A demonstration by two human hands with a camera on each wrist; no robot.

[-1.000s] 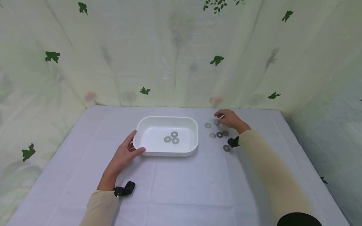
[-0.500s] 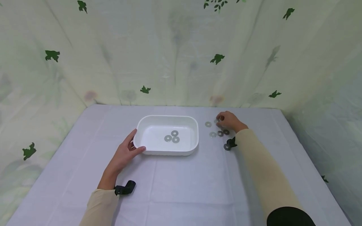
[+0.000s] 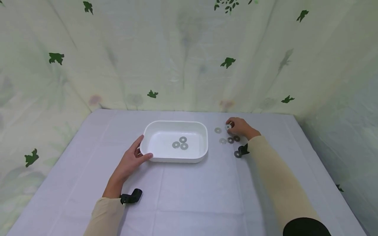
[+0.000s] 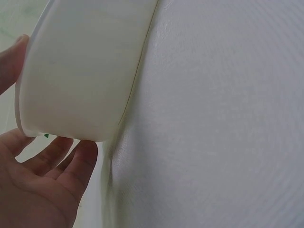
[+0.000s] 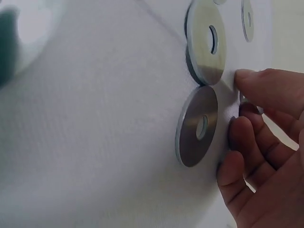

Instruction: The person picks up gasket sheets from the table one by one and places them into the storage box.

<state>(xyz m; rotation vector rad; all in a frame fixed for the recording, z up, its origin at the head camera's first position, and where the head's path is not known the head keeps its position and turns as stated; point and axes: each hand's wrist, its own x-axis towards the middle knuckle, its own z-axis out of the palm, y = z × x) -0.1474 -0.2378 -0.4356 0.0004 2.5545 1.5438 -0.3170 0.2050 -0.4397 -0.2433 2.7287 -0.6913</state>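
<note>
My left hand [image 3: 130, 162] grips the left end of a white oblong tray [image 3: 174, 160], thumb on its front rim and fingers round the side. The left wrist view shows the fingers [image 4: 83, 164] against the tray's outer wall [image 4: 80, 80]. Inside the tray lie three flat metal washers [image 3: 174, 145]. To the right of it, my right hand [image 3: 241, 127] pinches a washer [image 3: 228, 128] between thumb and fingers, low over the cloth. In the right wrist view that washer is mostly hidden behind the thumb [image 5: 270, 88].
Several more washers lie on the white tablecloth [image 3: 195, 193] around the right hand, among them one washer [image 3: 216, 131] nearer the tray and one washer [image 3: 236, 155] below the wrist. A patterned curtain [image 3: 189, 65] hangs behind the table.
My right hand has lowered slightly onto the far washer and its fingers have closed on it, tilting it up. The left hand and tray stay in place.
</note>
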